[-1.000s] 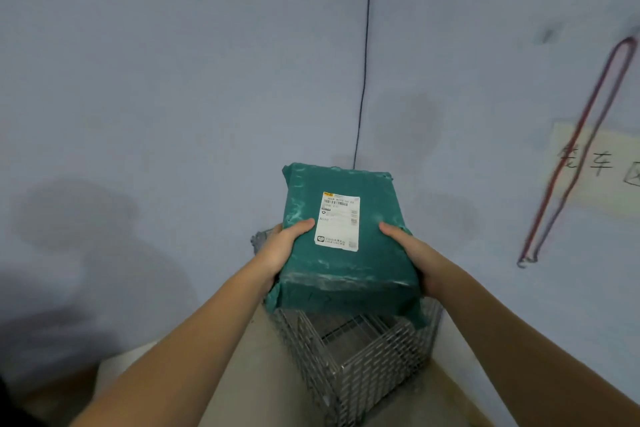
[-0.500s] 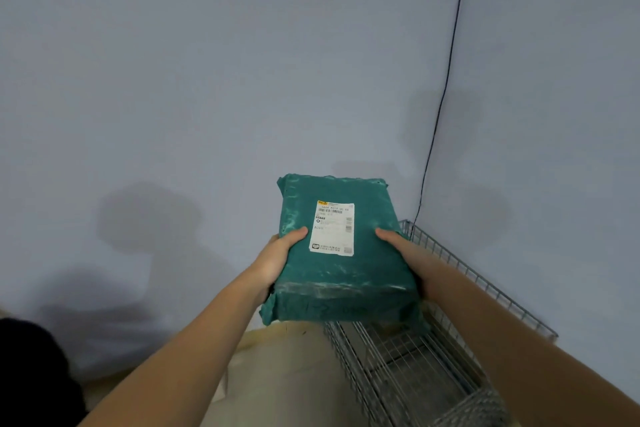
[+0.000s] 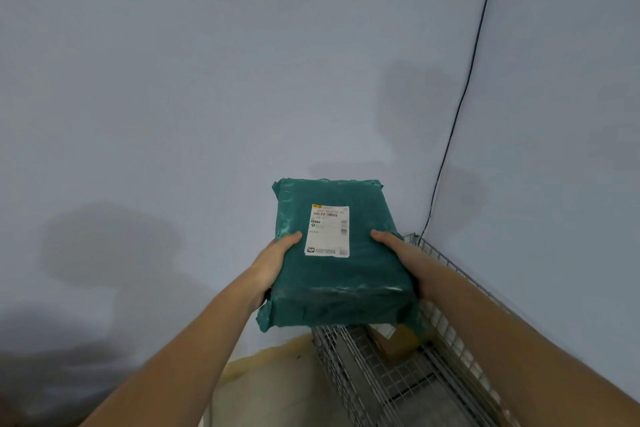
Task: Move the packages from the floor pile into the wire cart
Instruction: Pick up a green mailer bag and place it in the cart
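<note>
Green package held above the wire cart

The teal plastic-wrapped package (image 3: 341,262), white label (image 3: 327,230) up, is gripped at its sides by left hand (image 3: 273,262) and right hand (image 3: 398,253), over the wire cart (image 3: 398,381).

Pale blue walls (image 3: 173,80), corner cable (image 3: 460,107), beige floor (image 3: 270,388)

Teal package (image 3: 341,274) with white label (image 3: 328,230); silver wire cart (image 3: 398,381); pale blue walls (image 3: 173,80).
</note>
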